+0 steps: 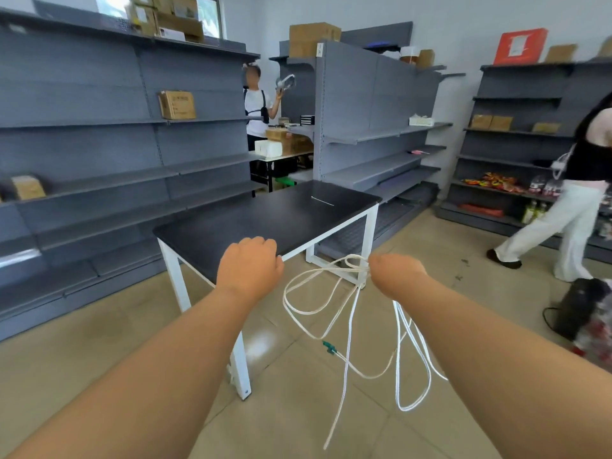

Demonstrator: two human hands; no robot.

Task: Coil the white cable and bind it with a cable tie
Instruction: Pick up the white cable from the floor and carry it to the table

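Grey metal shelving (99, 144) lines the walls of a storeroom with a pale tiled floor (298, 425), and a black-topped table (265, 213) on white legs stands just ahead. The left hand (250, 263) hovers over the table's near edge, its back to the camera and its fingers curled under into a fist, seemingly with nothing in it. The right hand (395, 271) is off the table's right corner, clenched round several gathered strands of the white cable (359, 268). From that grip the cable hangs in loose, uneven loops down towards the floor (one strand carries a small green fitting (329, 346)). A thin pale strip (323, 201), possibly the cable tie, lies on the far part of the tabletop, well apart from both hands.
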